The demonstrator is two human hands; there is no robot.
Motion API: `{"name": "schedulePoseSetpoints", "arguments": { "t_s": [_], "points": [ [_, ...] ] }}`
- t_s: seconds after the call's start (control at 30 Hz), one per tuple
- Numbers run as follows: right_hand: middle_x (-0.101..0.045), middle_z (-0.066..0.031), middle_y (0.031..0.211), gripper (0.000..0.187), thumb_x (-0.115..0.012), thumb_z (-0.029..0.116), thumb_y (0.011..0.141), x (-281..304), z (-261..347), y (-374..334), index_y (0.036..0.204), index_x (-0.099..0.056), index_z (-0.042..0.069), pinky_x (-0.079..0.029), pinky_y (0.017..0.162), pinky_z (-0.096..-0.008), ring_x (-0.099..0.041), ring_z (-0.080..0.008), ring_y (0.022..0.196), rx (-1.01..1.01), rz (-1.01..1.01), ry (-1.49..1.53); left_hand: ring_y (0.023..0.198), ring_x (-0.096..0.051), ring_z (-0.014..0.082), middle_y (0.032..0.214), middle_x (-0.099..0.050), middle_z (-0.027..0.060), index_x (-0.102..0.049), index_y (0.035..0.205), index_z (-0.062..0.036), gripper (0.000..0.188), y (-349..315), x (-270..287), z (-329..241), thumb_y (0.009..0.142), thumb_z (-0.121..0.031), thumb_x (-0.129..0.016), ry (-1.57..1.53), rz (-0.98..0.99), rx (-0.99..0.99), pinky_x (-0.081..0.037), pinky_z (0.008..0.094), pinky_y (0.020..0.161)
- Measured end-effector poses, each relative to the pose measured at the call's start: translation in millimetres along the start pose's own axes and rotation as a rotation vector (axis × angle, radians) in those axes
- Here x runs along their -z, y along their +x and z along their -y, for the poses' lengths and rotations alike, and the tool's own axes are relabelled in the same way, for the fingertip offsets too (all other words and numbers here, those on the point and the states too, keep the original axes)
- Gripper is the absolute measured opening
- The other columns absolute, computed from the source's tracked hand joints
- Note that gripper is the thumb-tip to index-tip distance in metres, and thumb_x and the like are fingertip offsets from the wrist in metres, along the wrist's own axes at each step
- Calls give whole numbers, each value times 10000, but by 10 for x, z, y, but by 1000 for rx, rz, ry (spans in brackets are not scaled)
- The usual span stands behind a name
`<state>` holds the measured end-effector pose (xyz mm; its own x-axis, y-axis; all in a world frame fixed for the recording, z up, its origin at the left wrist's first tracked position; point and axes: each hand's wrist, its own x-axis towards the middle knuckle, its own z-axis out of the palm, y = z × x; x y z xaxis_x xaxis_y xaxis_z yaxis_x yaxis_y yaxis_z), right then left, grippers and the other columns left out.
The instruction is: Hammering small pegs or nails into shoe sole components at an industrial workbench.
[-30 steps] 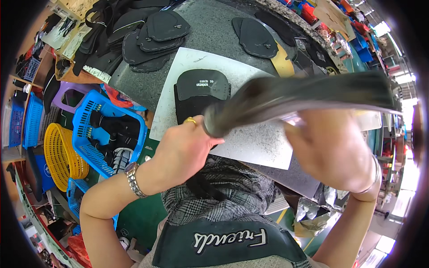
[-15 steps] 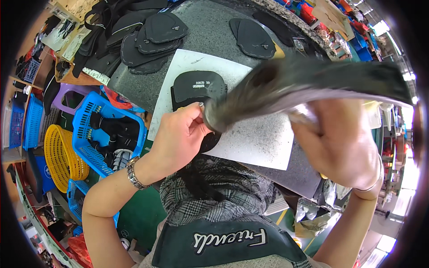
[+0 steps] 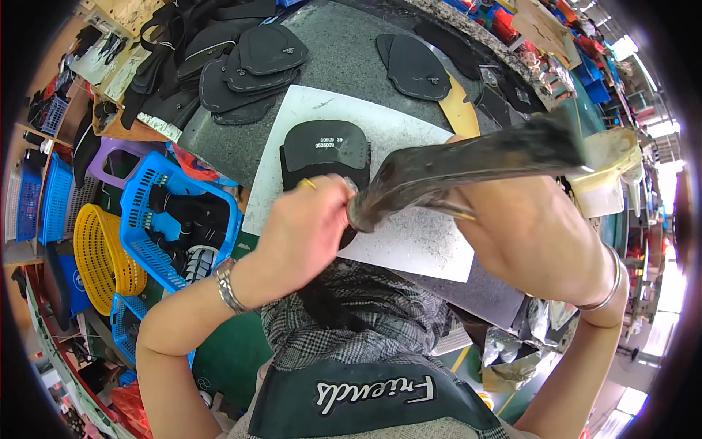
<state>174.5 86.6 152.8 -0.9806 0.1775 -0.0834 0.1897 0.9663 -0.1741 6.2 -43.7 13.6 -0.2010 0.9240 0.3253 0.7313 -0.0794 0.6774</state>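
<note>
On a white board [image 3: 439, 252] lies a black insole-shaped piece [image 3: 329, 146] with pale print on its far end; its near part is mostly covered. My left hand [image 3: 303, 227] is closed at the right edge of this piece, fingers pressed together on it, the fingertips partly hidden. A dark cobbler's hammer [image 3: 468, 157], with a round face and a long flat peen, is in my right hand [image 3: 526, 234]. That hand is wrapped round its handle, which barely shows. The hammer's face is right beside my left fingertips, over the piece.
Stacked black shaped pieces [image 3: 267, 51] lie at the far left of the grey worktop, and more [image 3: 417, 69] at the far right beside a yellow piece [image 3: 458, 106]. A pale tub [image 3: 599, 190] stands right. Blue [image 3: 135, 197] and yellow baskets [image 3: 110, 256] are at left.
The hammer has swung left and slightly down, its peen end coming nearer. My right hand has moved left with it. My left hand has shifted slightly right and its fingers have turned.
</note>
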Motion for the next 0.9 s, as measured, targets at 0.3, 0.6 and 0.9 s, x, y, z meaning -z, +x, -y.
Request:
{"name": "schedulePoseSetpoints", "arguments": {
  "t_s": [0.3, 0.6, 0.9],
  "points": [
    [-574, -166, 1023, 360, -588, -77, 819, 38, -6, 33, 1172, -531, -35, -466, 791, -314, -605, -238, 892, -38, 39, -69, 640, -638, 206, 732, -627, 136, -589, 860, 19, 73, 57, -3, -17, 807, 30, -639, -69, -2, 12, -482, 273, 583],
    [-566, -194, 1055, 395, -622, 32, 749, 26, 3, 70, 1137, -555, -2, -421, 865, -444, -513, -395, 972, -126, 73, -75, 610, -586, 279, 717, -581, 140, -575, 890, 0, 97, 81, -94, 69, 813, 4, -634, 49, -118, -174, -478, 334, 582],
    [-594, -154, 876, 339, -650, 3, 796, 27, -91, 114, 1120, -559, -41, -455, 610, -298, -581, -206, 683, 6, -58, -74, 677, -664, 200, 738, -644, 124, -562, 858, 12, 79, 81, -59, 56, 834, 3, -637, 49, -69, -101, -498, 286, 612]
  ]
}}
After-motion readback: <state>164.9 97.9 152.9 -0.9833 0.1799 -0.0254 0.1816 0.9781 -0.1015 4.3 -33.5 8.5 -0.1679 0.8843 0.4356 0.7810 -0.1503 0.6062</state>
